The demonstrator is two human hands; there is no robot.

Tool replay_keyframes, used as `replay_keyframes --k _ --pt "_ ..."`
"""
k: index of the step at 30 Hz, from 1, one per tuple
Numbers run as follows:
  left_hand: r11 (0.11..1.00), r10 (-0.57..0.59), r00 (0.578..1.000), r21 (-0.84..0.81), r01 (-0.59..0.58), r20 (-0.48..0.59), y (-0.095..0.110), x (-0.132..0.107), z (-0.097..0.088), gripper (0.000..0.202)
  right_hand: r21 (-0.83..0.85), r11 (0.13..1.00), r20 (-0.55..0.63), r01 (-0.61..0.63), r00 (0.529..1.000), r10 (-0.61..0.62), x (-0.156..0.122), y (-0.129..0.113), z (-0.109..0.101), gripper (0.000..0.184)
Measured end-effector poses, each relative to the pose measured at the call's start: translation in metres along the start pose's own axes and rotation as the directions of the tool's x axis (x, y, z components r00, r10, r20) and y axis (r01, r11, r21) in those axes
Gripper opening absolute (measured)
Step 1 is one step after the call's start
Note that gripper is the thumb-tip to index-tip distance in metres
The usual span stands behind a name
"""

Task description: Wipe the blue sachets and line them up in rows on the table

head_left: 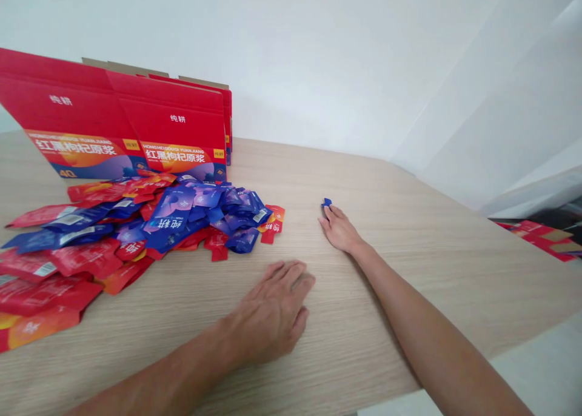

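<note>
Blue is the colour of the small piece (326,202) which shows just beyond the fingertips of the right hand (340,229), on the far side, away from the wrist. The right hand is clearly the nearer one; its fingers are bent and seem to touch this piece, but I cannot tell whether they pinch it or only press it to the counter (454,234). Its long axis I also cannot tell, because the fingers cover a part. The left hand (277,310) is nearer to the person, to the left of the right hand, palm down with loose fingers, and it appears to hold nothing. From the left hand, the pile of red and blue packets (182,213) lies farther away and to the left, with one orange-red packet (273,227) at its edge, almost straight ahead.
</note>
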State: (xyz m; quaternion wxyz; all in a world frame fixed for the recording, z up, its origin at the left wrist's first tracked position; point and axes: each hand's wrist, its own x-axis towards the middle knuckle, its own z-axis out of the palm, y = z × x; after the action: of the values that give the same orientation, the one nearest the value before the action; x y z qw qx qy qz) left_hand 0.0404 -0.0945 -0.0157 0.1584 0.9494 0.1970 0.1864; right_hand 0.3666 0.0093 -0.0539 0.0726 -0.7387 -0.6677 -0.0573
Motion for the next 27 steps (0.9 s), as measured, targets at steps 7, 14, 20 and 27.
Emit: replay_keyframes --k 7,14,20,27 --pt "1.0 -0.006 1.0 -0.02 0.005 -0.012 -0.003 0.0 0.0 0.047 0.064 0.998 -0.008 0.018 1.0 -0.018 0.002 0.002 -0.001 0.071" --pt "0.999 0.012 0.979 0.047 -0.002 -0.205 -0.027 0.001 -0.017 0.044 0.124 0.99 -0.145 -0.062 0.986 0.079 -0.009 -0.004 0.002 0.068" --pt "0.903 -0.189 0.735 0.18 0.391 -0.652 -0.076 -0.007 -0.09 0.04 0.14 0.98 -0.229 -0.144 0.958 0.173 -0.021 -0.012 -0.004 0.069" --pt "0.479 -0.622 0.475 0.177 0.86 -0.622 -0.11 -0.036 -0.132 0.058 0.168 0.978 -0.267 -0.127 0.949 0.169 -0.022 -0.009 -0.001 0.065"
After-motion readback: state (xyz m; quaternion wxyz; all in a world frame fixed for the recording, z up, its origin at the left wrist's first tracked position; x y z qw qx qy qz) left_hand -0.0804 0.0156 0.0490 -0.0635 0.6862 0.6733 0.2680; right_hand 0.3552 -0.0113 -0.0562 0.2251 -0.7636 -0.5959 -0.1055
